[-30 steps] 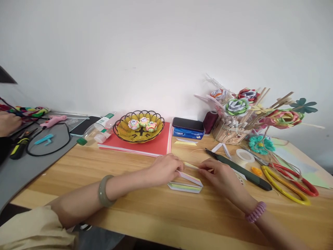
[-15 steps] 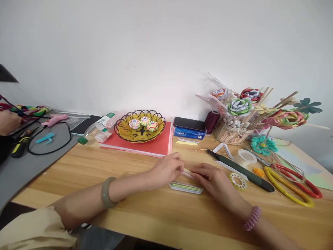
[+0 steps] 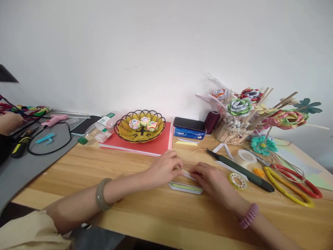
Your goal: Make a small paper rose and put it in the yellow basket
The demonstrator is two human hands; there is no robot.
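Observation:
Between my two hands is a folded paper strip [image 3: 187,174], pale with a yellow-green edge. My left hand [image 3: 166,169] pinches its left end, fingers closed. At the strip's right end my right hand [image 3: 209,178] has its fingers pressed together on the paper. Just in front, a stack of folded paper strips [image 3: 185,188] in white and green lies flat on the wooden table [image 3: 130,215]. My right hand's fingertips come close to the stack's right end; whether they touch it I cannot tell.
To the right lie a green-handled craft knife [image 3: 241,170], a tape roll [image 3: 237,181], a thread spool [image 3: 246,157] and scissors [image 3: 288,184]. Behind are a yellow basket [image 3: 122,130] of paper flowers, a tissue pack [image 3: 189,133] and a flower holder [image 3: 231,133]. At far left, a co-worker's hand [image 3: 10,122].
My left hand has shifted slightly left and my right hand slightly up and left, both still at the strip. The co-worker's hand has moved a little.

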